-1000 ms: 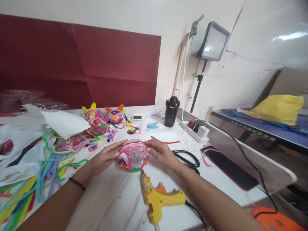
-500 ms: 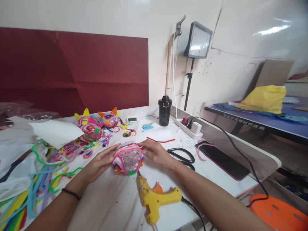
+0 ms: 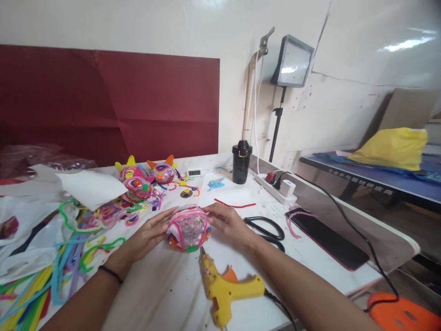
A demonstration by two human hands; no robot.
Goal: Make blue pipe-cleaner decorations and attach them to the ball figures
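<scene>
A round craft piece, covered in pink, white and multicoloured fuzzy strips with a greyish bare patch, rests on the white table between both hands. My left hand holds its left side, fingers wrapped along it. On the upper right side, my right hand grips it with bent fingers. A yellow glue gun lies just below, its metal tip close to the green spot at the piece's lower edge. Black-handled scissors lie right of my right hand, partly hidden by it.
Two finished-looking colourful craft heads stand behind left, near loose fuzzy strips and white paper. Farther back are a black cup, a power strip and a red strip. A black phone lies right.
The whole view has shifted slightly, so everything appears a little farther right. Both hands keep their hold on the craft piece, which has barely changed its pose.
</scene>
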